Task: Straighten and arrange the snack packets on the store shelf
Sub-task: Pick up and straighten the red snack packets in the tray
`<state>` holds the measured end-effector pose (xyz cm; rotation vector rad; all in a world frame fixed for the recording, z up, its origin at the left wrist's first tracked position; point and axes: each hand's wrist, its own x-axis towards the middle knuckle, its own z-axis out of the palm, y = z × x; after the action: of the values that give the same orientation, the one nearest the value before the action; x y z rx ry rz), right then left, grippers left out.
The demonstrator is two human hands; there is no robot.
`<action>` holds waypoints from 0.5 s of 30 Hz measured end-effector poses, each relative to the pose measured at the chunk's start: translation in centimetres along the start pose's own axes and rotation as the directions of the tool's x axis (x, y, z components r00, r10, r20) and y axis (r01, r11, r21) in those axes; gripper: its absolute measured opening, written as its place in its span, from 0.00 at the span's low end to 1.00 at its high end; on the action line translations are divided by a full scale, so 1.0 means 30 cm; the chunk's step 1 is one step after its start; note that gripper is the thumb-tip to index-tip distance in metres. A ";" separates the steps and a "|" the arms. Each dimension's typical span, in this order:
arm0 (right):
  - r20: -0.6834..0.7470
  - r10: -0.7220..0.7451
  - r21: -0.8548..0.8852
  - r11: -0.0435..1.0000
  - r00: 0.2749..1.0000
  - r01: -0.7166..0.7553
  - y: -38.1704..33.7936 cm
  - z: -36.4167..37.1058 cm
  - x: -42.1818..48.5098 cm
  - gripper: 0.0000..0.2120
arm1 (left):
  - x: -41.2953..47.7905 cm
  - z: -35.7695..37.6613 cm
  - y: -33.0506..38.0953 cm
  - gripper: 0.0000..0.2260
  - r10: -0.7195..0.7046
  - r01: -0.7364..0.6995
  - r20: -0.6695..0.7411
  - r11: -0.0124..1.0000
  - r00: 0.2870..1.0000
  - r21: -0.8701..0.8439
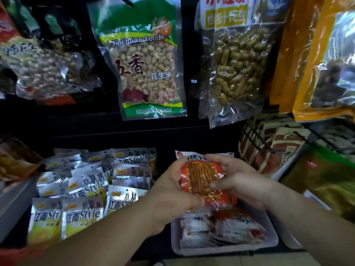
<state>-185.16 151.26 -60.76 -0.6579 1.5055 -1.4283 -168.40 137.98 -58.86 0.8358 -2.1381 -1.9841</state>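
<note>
A snack packet [201, 177] sits between the left hand [172, 191] and right hand [238, 181], above a tray [221, 250]. A pile of packets [84, 191] lies left of the tray; a peanut bag [146, 73] hangs behind, higher.

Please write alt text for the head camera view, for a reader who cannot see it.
The left hand and right hand hold a red snack packet above a white tray of similar packets. Silver packets lie to the left; peanut bags hang above.

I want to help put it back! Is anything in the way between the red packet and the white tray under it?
Nothing visible is. The left hand and right hand hold the red packet just above the white tray, where only similar red packets lie.
</note>
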 end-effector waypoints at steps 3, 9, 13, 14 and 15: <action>-0.057 -0.053 -0.103 0.994 0.997 0.047 0.015 0.015 -0.002 0.44 | -0.013 0.003 0.009 0.45 0.075 -0.073 -0.015 0.994 0.997 0.085; 0.082 -0.040 -0.300 0.952 0.996 0.063 -0.006 0.012 -0.014 0.59 | -0.010 -0.017 0.039 0.37 0.155 -0.153 -0.032 0.986 0.987 0.066; -0.037 -0.232 -0.573 0.802 0.972 0.170 -0.011 0.052 -0.016 0.54 | -0.008 -0.039 0.034 0.27 0.285 -0.254 -0.117 0.941 0.951 0.225; -0.071 -0.306 -0.589 0.781 0.949 0.208 -0.013 0.060 -0.019 0.48 | -0.007 -0.047 0.030 0.26 0.320 -0.266 -0.132 0.910 0.938 0.317; -0.089 -0.366 -0.560 0.787 0.926 0.258 -0.018 0.071 -0.019 0.42 | -0.005 -0.052 0.023 0.25 0.359 -0.280 -0.134 0.872 0.924 0.402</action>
<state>-183.16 150.68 -59.85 -1.1913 2.0622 -1.3306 -167.82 136.66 -57.96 0.6363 -2.3797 -1.2892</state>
